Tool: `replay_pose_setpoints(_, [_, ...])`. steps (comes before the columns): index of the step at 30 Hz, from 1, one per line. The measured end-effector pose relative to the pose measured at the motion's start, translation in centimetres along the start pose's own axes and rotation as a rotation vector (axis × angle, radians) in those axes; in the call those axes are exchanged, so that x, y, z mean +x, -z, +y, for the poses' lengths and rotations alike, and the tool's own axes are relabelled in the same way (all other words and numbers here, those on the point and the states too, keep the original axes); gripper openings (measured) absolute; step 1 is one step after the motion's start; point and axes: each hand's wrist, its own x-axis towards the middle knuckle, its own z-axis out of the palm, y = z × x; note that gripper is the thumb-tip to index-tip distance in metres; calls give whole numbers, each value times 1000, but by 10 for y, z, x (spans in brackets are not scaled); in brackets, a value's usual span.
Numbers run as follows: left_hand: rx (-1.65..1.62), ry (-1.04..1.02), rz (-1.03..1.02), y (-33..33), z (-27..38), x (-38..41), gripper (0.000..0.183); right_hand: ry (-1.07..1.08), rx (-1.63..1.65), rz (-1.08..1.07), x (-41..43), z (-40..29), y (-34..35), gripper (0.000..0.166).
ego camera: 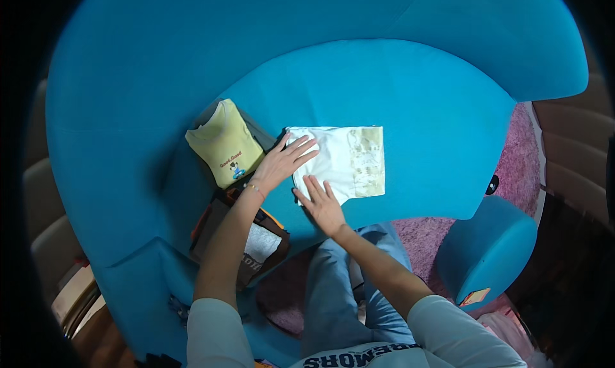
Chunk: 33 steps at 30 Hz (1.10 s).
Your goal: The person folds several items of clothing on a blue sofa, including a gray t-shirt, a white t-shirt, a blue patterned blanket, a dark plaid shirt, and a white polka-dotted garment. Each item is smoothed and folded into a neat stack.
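Note:
A folded white garment [331, 152] with a pale yellow-green patterned band lies on the seat of a blue sofa [399, 89]. My left hand [283, 161] rests on its upper left part, palm down with the fingers spread. Nearer to me, my right hand [322, 204] lies with its fingers over the lower left part of the same garment. Left of my hands sits a folded yellow top [230, 147] with a small printed figure, on darker cloth. A pile of dark folded clothes [216, 224] with a grey printed piece [262, 243] is partly hidden under my left forearm.
The curved sofa backrest [144, 79] rises behind and to the left. At the right stands a blue stool-like cushion [487, 252] over a pink shaggy rug [519, 161], with a small dark round object [492, 184] by the sofa edge. My legs in blue jeans are below the seat.

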Motion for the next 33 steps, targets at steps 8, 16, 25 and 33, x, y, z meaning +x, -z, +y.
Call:
replay_pose_setpoints(8, [-78, -37, 32, -7, -18, 11, 65, 64, 92, 217, 15, 24, 5, 50])
replay_pose_setpoints(16, [-418, 68, 136, -12, -5, 7, 61, 51, 283, 278, -17, 22, 63, 58])
replay_pose_setpoints(25, [-576, 339, 410, 31, 36, -29, 42, -230, 547, 171, -37, 7, 155, 66])
replay_pose_setpoints(33, [-1162, 588, 617, 146, 85, -136, 24, -346, 1083, 19, -48, -11, 234, 29])
